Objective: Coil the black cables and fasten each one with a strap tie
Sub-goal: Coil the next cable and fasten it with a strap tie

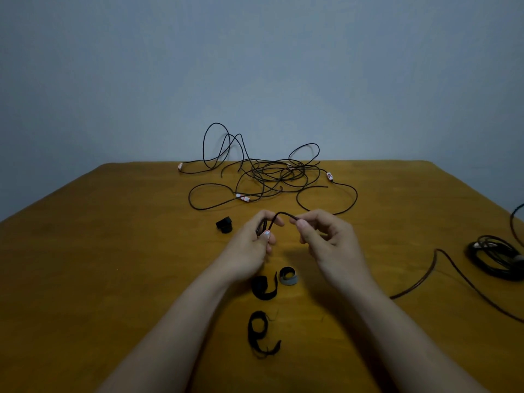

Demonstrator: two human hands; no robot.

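1. Nearest the camera, two bare forearms reach out over the brown table (85, 265). Between them a black strap tie (261, 333) lies flat on the wood, curled into a loose loop.
2. Just beyond it lies a second black strap (265, 287), bent into a U. A rolled grey strap (288, 277) sits just beside it on the right.
3. Above these, the left hand (255, 239) has its fingers curled round one end of a black cable (283, 214). A white tag (266, 234) on that end shows by the thumb.
4. Close to it, the right hand (323, 236) pinches the same cable between thumb and forefinger. Its other fingers are folded in underneath.
5. That cable arches in a short hump between the two hands, lifted off the table. From the right hand it runs back in a wide bend toward the far side.
6. Left of the left hand, a small black strap roll (224, 224) stands on the table.
7. At the far edge lies a tangle of cables (269, 171). A few of its loops rise against the blue-grey wall (113, 66), and white tags show on several ends.
8. By the right edge rests a coiled bundle (496, 256); whether a strap holds it I cannot tell. A loose cable (425, 276) runs out from beside the right forearm, bends, and leaves at the right edge.
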